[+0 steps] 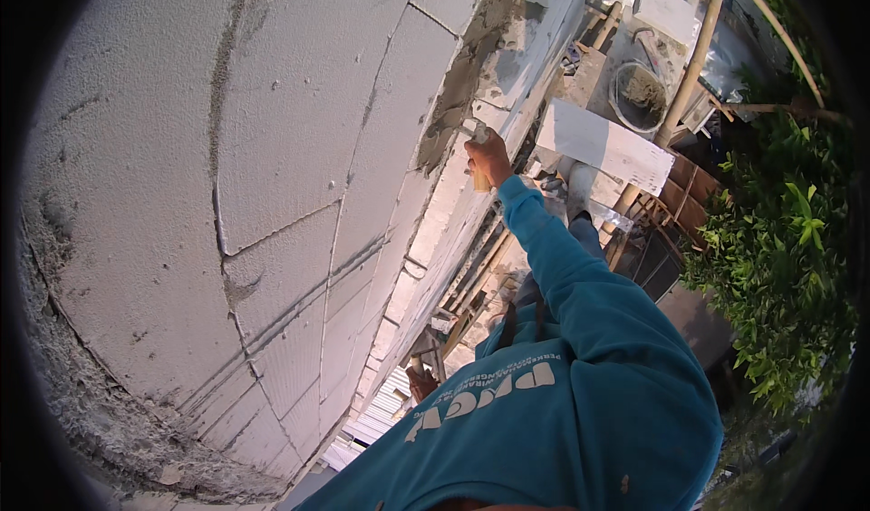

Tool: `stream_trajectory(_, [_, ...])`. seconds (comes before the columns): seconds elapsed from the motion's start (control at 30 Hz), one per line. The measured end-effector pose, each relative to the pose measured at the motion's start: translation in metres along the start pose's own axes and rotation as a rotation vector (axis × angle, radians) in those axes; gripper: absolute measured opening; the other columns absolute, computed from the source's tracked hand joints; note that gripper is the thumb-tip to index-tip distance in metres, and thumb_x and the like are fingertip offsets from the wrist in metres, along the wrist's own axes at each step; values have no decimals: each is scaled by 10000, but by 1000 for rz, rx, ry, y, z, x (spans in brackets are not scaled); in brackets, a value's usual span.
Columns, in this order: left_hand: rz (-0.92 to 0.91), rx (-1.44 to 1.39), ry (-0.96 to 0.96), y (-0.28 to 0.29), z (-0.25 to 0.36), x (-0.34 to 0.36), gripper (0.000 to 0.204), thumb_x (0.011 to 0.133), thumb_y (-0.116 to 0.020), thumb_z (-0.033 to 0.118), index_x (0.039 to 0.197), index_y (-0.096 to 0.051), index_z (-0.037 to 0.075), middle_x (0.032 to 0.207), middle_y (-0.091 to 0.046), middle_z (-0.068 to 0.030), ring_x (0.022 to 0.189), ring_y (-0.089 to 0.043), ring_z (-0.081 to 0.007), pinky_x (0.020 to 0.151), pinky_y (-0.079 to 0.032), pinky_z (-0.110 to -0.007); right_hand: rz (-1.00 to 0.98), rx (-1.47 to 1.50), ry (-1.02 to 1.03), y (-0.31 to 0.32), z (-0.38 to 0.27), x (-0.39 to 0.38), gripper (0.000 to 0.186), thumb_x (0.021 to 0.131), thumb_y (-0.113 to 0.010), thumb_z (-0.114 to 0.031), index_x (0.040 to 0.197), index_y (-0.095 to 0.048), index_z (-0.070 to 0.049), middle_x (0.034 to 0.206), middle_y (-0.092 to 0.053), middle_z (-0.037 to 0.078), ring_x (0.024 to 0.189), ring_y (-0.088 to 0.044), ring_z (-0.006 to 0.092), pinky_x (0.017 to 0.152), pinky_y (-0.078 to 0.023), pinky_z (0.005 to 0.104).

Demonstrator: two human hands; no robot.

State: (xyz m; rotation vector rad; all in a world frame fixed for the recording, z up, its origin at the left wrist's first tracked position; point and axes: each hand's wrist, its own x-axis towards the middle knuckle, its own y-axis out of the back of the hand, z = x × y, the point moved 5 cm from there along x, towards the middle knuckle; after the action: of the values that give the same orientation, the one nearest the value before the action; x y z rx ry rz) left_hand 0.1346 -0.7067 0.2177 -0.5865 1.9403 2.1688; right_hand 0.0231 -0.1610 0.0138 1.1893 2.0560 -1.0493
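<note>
My right hand is closed around the pale wooden handle of a trowel. Its small greyish metal part shows just past my fingers, against a strip of grey mortar along the edge of the white block wall. Most of the blade cannot be made out. Low beside my teal sweatshirt, a shaded brown shape looks like my left hand. Its fingers are too dark to read, and whether it holds anything is unclear.
Right of the wall, a bucket of mortar stands near a white block on a platform. Bamboo poles cross there, and leafy branches crowd the right side. Below my arm, several planks and poles lie along the wall.
</note>
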Motion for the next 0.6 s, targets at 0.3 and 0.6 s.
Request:
stream_trajectory(0.3, [-93, -144, 34, -3, 34, 8, 330, 923, -590, 71, 1181, -393, 11, 919, -592, -222, 738, -641, -289, 539, -542, -417, 93, -508, -30, 83, -56, 87, 224, 793, -647, -101, 946, -538, 20, 678, -592, 128, 518, -596, 224, 445, -511, 406])
stream_trajectory(0.6, [-139, 20, 38, 3, 98, 4, 336, 946, -564, 89, 1213, -377, 10, 946, -595, -214, 721, -656, -256, 520, -566, -376, 88, -299, -87, 4, 79, 28, 276, 802, -622, -93, 989, -448, 11, 704, -567, 152, 468, -575, 253, 400, -504, 425])
